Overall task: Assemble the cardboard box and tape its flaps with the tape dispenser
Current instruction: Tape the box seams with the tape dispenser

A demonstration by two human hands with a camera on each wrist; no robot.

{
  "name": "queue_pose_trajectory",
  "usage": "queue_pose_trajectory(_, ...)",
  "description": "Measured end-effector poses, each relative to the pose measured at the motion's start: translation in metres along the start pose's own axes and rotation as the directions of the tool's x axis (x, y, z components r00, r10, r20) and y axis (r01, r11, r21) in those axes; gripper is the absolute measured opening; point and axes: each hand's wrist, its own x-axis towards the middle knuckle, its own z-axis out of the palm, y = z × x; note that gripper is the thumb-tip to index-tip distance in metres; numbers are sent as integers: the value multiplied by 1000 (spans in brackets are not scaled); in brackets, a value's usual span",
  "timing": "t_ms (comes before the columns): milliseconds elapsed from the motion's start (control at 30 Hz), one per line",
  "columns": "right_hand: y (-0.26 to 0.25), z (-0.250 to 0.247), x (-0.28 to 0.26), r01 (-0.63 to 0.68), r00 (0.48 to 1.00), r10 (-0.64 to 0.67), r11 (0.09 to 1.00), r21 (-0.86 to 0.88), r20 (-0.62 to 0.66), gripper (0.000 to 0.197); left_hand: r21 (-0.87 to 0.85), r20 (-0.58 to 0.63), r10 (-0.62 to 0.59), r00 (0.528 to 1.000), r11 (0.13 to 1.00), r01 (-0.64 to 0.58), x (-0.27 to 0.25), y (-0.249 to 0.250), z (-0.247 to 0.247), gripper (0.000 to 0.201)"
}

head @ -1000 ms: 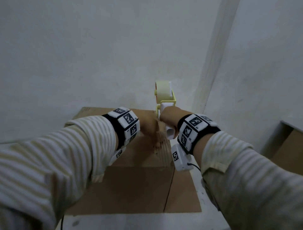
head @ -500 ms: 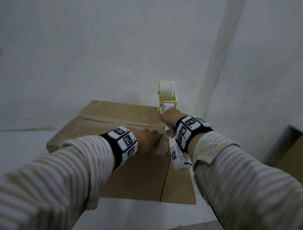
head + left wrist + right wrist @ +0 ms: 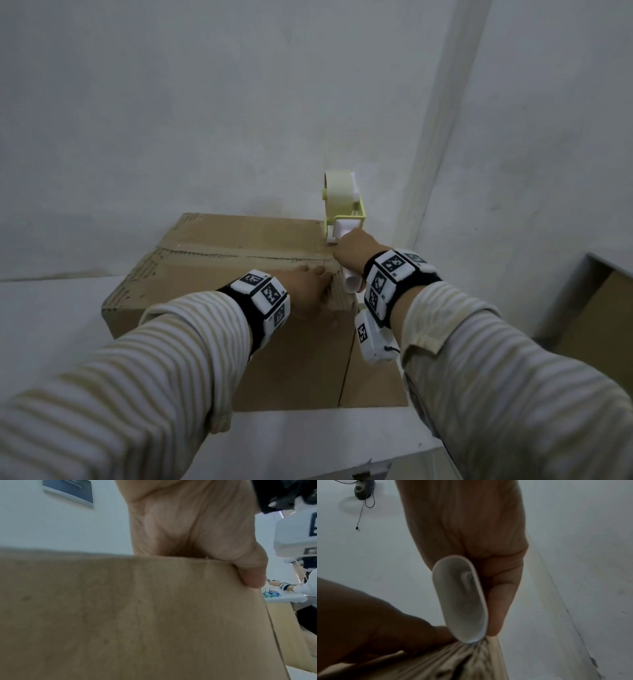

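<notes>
Left hand presses flat on brown cardboard box. Right hand grips yellow-framed tape dispenser; white wall stands just behind.

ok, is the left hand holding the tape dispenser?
No, the right hand grips the tape dispenser; the left hand rests on the cardboard box.

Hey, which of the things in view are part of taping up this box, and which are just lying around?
In use: cardboard box; tape dispenser, gripped by the right hand; left hand pressing on the box top.
Lying about: dark corded device; another cardboard piece at the right; wall sign.
</notes>
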Motion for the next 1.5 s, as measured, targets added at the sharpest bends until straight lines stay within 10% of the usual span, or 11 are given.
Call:
queue_pose_trajectory(467,31,1,-17,-23,999,29,982,188,-26,16,-54,-150,-117,982,992,110,26,10,5,81)
queue_pose_trajectory(933,63,9,-41,-70,997,74,988,137,-23,50,-138,-239,-163,957,981,133,34,15,11,84)
queue_pose_trajectory(1500,87,17,-90,25,998,-13,979,204,-61,16,-129,-450,-328,831,944,303,14,38,32,60)
